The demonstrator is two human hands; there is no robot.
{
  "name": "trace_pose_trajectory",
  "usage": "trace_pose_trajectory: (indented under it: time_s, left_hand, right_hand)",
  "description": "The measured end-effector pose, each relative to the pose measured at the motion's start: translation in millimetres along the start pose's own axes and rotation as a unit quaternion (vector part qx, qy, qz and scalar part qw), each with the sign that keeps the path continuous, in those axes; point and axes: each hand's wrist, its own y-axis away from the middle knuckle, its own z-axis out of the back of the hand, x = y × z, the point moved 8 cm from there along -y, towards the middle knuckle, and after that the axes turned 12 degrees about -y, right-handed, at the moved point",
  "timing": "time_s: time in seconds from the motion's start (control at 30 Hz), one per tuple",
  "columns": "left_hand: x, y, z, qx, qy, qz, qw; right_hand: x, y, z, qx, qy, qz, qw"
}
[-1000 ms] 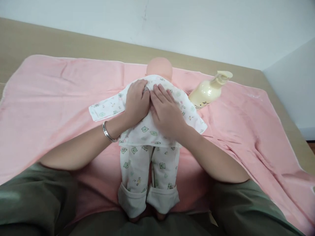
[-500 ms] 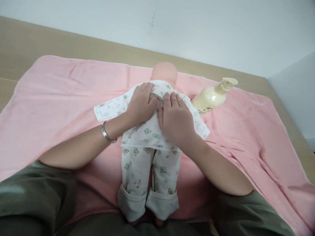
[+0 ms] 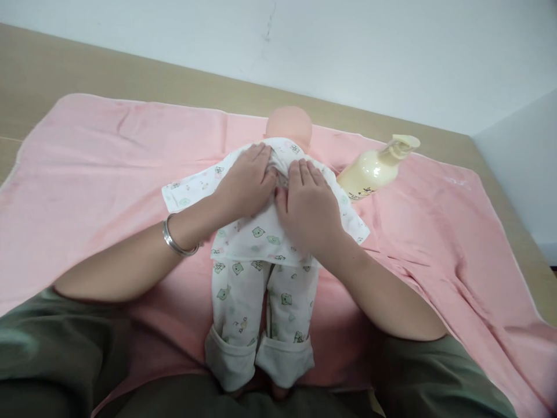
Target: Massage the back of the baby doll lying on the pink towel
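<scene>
A baby doll lies face down, its bald head pointing away from me. It wears a white printed shirt and matching trousers with folded-up cuffs. My left hand rests flat on the upper left of the doll's back, fingers stretched out. Beside it, my right hand lies on the upper right of the back with its fingers extended. The two thumbs are close together over the middle, where the shirt cloth is wrinkled. Neither hand holds anything.
A pale yellow pump bottle lies tilted by the doll's right sleeve. Under everything is a pink cloth on a wooden table. A white wall stands behind the table.
Both hands stay on the doll's back, with only slight shifts. The shirt cloth between the thumbs is bunched a little differently, and the view has moved slightly.
</scene>
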Motion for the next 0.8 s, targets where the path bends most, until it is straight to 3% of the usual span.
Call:
trace_pose_trajectory:
  time_s: [0.13, 0.27, 0.4, 0.53, 0.63, 0.8]
  left_hand:
    - [5.5, -4.4, -0.7, -0.037, 0.008, 0.026, 0.999]
    - [-16.8, 19.1, -2.3, -0.078, -0.010, -0.027, 0.997]
    - [-30.8, 30.0, -0.2, -0.102, -0.005, -0.069, 0.992]
    - [-4.3, 6.5, -3.8, -0.076, 0.069, -0.012, 0.995]
    - [15.7, -8.2, -4.5, -0.099, 0.094, 0.025, 0.990]
    - [18.7, -8.6, -10.4, -0.112, 0.087, 0.026, 0.989]
  right_hand:
    - [-1.4, -3.2, -1.1, 0.008, -0.018, 0.024, 1.000]
    - [-26.4, -26.5, 1.6, 0.012, -0.070, -0.009, 0.997]
    - [-24.4, -24.5, 3.7, -0.005, -0.048, -0.011, 0.999]
    - [-0.6, 0.9, 1.8, -0.021, 0.017, 0.007, 1.000]
    - [11.1, 10.6, 2.2, -0.028, 0.035, 0.032, 0.999]
    - [-11.9, -14.8, 0.6, 0.015, -0.053, 0.005, 0.998]
